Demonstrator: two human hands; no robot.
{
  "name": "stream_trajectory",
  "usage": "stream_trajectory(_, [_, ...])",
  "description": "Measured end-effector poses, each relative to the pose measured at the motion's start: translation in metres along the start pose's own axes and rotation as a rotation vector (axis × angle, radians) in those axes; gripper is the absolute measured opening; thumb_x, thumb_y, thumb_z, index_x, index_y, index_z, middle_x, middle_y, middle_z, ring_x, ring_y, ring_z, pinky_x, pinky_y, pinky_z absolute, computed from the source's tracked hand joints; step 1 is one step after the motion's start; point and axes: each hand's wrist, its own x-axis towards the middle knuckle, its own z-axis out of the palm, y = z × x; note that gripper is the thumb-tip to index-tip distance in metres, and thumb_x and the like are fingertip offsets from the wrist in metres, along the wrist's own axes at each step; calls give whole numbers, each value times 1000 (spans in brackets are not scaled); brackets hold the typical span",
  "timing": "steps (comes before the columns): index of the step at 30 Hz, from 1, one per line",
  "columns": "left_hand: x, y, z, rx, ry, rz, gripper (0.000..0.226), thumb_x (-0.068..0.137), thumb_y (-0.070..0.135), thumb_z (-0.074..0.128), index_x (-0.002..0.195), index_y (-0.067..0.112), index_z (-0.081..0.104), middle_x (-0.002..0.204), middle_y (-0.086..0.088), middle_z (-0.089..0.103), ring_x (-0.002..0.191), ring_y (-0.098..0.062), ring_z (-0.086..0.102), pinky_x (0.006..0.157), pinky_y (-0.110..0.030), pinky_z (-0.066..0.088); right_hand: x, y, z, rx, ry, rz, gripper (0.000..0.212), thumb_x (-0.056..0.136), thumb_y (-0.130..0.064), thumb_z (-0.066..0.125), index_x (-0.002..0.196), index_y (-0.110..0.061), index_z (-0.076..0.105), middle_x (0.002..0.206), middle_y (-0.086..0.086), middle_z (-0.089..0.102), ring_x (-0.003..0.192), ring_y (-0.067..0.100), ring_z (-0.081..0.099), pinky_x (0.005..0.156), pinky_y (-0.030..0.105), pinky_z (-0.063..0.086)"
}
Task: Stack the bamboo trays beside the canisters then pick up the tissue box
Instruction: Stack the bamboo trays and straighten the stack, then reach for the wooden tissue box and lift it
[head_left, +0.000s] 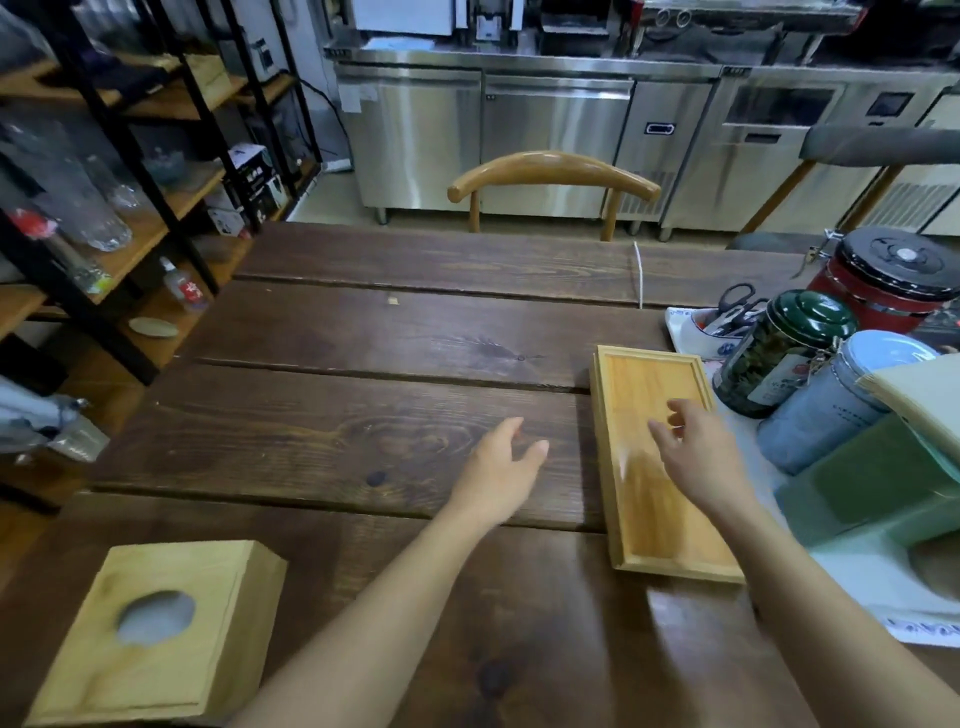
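Note:
A rectangular bamboo tray (644, 384) lies on the dark wooden table (322, 415), right of centre, just left of the canisters. Whether more than one tray is stacked there, I cannot tell. My right hand (698, 465) hovers over the tray's middle, fingers apart, holding nothing. My left hand (501, 470) is above the bare table left of the tray, also open and empty. The wooden tissue box (156, 631), with an oval hole on top, sits at the table's near left corner. A dark green canister (779, 353) and a grey-blue canister (831, 405) stand right of the tray.
A red pot with a black lid (893, 275) and a dish holding scissors (727, 317) are at the back right. A green box (878, 483) and papers lie at the right edge. A wooden chair (550, 176) faces the far side. Shelving (130, 197) stands left.

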Motion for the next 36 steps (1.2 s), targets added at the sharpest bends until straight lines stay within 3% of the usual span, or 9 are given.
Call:
stream_trajectory(8, [-66, -73, -151, 449, 392, -82, 52, 94, 41, 46, 138, 14, 42, 143, -8, 49, 129, -26, 45, 107, -36, 38, -57, -121, 79, 138, -333, -287, 43, 93, -28, 52, 128, -3, 50, 116, 14, 64, 99, 25, 59, 79, 27, 43])
stream_trajectory(12, [-117, -128, -200, 484, 600, -295, 52, 94, 44, 43, 136, 14, 45, 137, -9, 53, 124, -27, 50, 102, -40, 41, -108, -169, 125, 205, -548, -314, 50, 91, -34, 54, 132, -6, 47, 127, 16, 59, 117, 29, 55, 96, 37, 45])
stream_trajectory(15, [-148, -167, -212, 416, 646, -483, 60, 92, 52, 38, 138, 13, 41, 140, -11, 48, 129, -30, 43, 105, -45, 37, -144, -192, 152, 187, -708, -348, 59, 90, -39, 53, 140, -12, 38, 142, 12, 47, 127, 28, 47, 100, 38, 43])
stream_trajectory(19, [-177, -200, -213, 90, 522, -699, 80, 88, 62, 40, 148, 12, 23, 152, -14, 31, 136, -34, 35, 105, -48, 40, -175, -207, 172, 336, -948, -112, 66, 87, -40, 56, 144, -28, 26, 147, 4, 36, 123, 32, 48, 62, 39, 59])
stream_trajectory(22, [-189, -206, -207, -465, 463, -637, 78, 86, 57, 52, 145, 11, 31, 149, -10, 33, 129, -33, 42, 82, -46, 58, -182, -212, 179, 388, -973, -70, 52, 87, -39, 57, 134, -24, 39, 129, 8, 53, 102, 30, 60, 65, 44, 62])
stream_trajectory(23, [-190, -207, -204, -547, 465, -616, 75, 86, 54, 54, 144, 10, 33, 148, -10, 35, 127, -32, 44, 79, -44, 60, -185, -215, 179, 404, -960, -77, 46, 88, -36, 57, 128, -18, 42, 123, 10, 55, 95, 26, 62, 65, 44, 62])
stream_trajectory(28, [-196, -206, -205, -381, 639, -589, 59, 91, 45, 52, 133, 5, 45, 130, -14, 51, 114, -34, 54, 79, -46, 60, -206, -237, 180, 366, -853, -207, 22, 92, -26, 53, 103, -10, 42, 95, 7, 53, 60, 22, 63, 48, 27, 53])
stream_trajectory(33, [-233, -229, -235, -308, 726, -619, 65, 86, 54, 54, 128, 4, 51, 125, -15, 55, 112, -35, 55, 73, -46, 61, -248, -268, 189, 452, -926, -242, 18, 88, -19, 60, 84, -18, 43, 85, 5, 53, 46, 20, 63, 53, 36, 54])
stream_trajectory(36, [-262, -246, -252, -263, 792, -639, 61, 84, 57, 54, 116, 4, 59, 109, -11, 60, 96, -29, 58, 69, -43, 62, -276, -282, 199, 470, -1012, -243, 21, 87, -17, 62, 81, -16, 42, 85, 7, 55, 48, 19, 64, 55, 36, 57])
